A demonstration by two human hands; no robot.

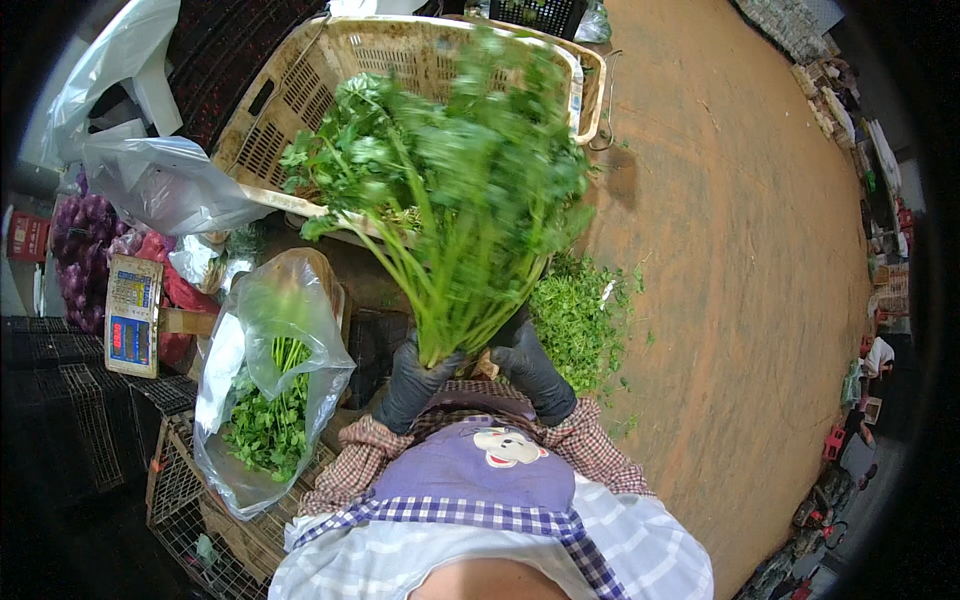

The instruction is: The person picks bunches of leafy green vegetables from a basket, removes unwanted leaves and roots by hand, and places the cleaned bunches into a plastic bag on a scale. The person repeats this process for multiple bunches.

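My left hand (424, 375), in a dark glove, grips the stem ends of a big bunch of leafy green stalks (465, 247), probably celery or a similar herb. Its leaves fan out and blur above a worn plastic crate (300, 97) holding more greens. At the right side of the stems is my right hand (525, 367), gloved too, its fingers partly hidden; whether it grips the bunch I cannot tell. On the left, a clear plastic bag (330, 375) with leafy greens (270, 427) in it lies beside a digital scale display (133, 316).
A heap of green trimmings (581, 322) lies on the brown floor (735, 262) to the right. Purple onions in a net (82, 262), a wire-mesh cage (187, 517) and black crates (52, 405) stand left. A plastic sheet (169, 187) hangs by the worn crate. Distant people are at the far right.
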